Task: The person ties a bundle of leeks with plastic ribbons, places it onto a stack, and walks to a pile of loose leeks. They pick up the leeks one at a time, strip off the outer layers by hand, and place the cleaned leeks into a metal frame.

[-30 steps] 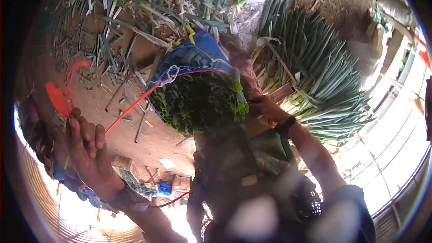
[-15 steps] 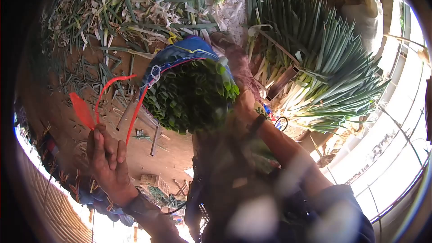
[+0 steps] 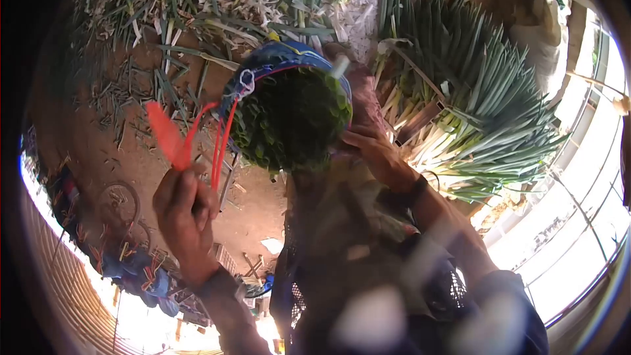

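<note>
A bundle of green onions (image 3: 289, 121) stands with its cut tops facing me, wrapped in a blue bag (image 3: 289, 56). Red drawstring (image 3: 222, 141) runs from a white knotted loop at the bag's rim toward my left hand (image 3: 187, 213). That hand is closed on the drawstring, with its flat red end tab (image 3: 167, 135) sticking up above the fingers. On the other side, my right hand (image 3: 384, 161) rests against the side of the bundle, fingers stretched toward it; some fingertips are hard to make out.
A large pile of green onions (image 3: 473, 92) lies at the right, with a dark metal bar (image 3: 420, 123) beside its white ends. Leaf scraps (image 3: 217, 0) cover the ground at upper left. A white sack (image 3: 542, 46) stands at upper right. Blue bags with red strings (image 3: 135, 269) hang at lower left.
My left hand has moved right, closer to the bundle, and the red drawstring now hangs slacker. My right hand has slid down along the bundle's side. The view has shifted slightly.
</note>
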The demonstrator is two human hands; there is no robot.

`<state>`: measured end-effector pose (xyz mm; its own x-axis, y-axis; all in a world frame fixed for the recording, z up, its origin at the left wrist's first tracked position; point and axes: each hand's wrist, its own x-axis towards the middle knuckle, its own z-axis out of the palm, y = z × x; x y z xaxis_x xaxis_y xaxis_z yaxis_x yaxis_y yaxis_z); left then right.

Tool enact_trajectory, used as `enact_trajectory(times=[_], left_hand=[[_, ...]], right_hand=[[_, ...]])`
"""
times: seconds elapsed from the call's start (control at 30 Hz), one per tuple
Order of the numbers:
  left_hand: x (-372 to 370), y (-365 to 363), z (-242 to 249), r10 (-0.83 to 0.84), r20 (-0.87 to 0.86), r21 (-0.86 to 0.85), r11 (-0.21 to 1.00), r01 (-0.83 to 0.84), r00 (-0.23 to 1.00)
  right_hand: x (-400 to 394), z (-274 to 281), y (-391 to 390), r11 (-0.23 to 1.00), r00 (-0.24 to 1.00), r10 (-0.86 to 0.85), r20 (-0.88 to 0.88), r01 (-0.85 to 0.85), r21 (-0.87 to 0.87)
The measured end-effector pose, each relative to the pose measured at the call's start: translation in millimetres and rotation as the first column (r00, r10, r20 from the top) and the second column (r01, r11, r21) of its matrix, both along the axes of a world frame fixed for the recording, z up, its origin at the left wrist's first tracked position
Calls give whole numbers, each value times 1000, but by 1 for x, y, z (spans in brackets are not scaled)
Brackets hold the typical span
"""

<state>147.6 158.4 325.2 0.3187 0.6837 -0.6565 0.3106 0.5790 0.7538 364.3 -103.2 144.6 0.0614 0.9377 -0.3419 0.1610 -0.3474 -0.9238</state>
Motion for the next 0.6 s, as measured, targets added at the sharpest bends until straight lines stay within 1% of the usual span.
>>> enact_trajectory(times=[0.03,0.07,0.1,0.13,0.17,0.2,0.23,0.27,0.3,0.33,0.37,0.4,0.43,0.47,0.5,0.53,0.57,0.6], left_hand=[[-24,14,14,-219,-226,306,909,282,949],[-39,22,30,-323,-497,492,659,568,805],[-36,26,58,-279,-500,521,659,543,820],[-25,31,86,-94,-244,485,850,205,965],[-15,31,105,154,-1,338,930,-144,988],[-4,27,110,167,-3,347,925,-156,986],[12,21,113,156,-36,426,896,-126,987],[28,17,116,147,-71,502,860,-92,987],[43,13,122,293,-164,571,807,-152,942],[34,16,136,311,-174,578,800,-159,934],[11,19,156,164,-73,513,852,-104,984],[0,19,175,22,39,450,892,-37,999],[7,16,192,-12,30,456,890,-3,999],[20,17,204,-2,-18,490,872,11,1000],[34,22,211,3,-52,511,860,24,999],[48,30,217,3,-93,523,851,47,996],[59,38,220,-3,-125,538,840,70,992],[68,50,220,-2,-158,548,832,89,987]], right_hand=[[4,-12,21,987,991,-20,-134,-2,-160],[3,-16,42,949,964,-59,-259,-26,-315],[8,8,75,958,968,-20,-251,-54,-281],[10,47,102,922,974,219,55,-187,-340],[4,72,121,857,833,441,334,-280,-433],[-12,71,133,970,881,241,407,-237,-62],[-29,70,147,932,920,28,392,-165,322],[-41,82,169,873,913,-14,407,-187,451],[-53,96,189,796,909,-58,412,-207,569],[-66,100,200,794,968,75,241,-204,573],[-80,107,208,795,976,211,56,-204,572],[-99,116,209,794,955,272,-117,-154,588],[-120,131,208,795,902,328,-279,-104,597],[-139,185,196,792,912,172,-373,97,603],[-105,248,187,824,714,438,-546,-75,562],[-82,284,192,715,707,599,-376,-260,649],[-79,281,195,731,770,481,-419,-89,676],[-74,276,201,723,806,356,-472,82,686]])
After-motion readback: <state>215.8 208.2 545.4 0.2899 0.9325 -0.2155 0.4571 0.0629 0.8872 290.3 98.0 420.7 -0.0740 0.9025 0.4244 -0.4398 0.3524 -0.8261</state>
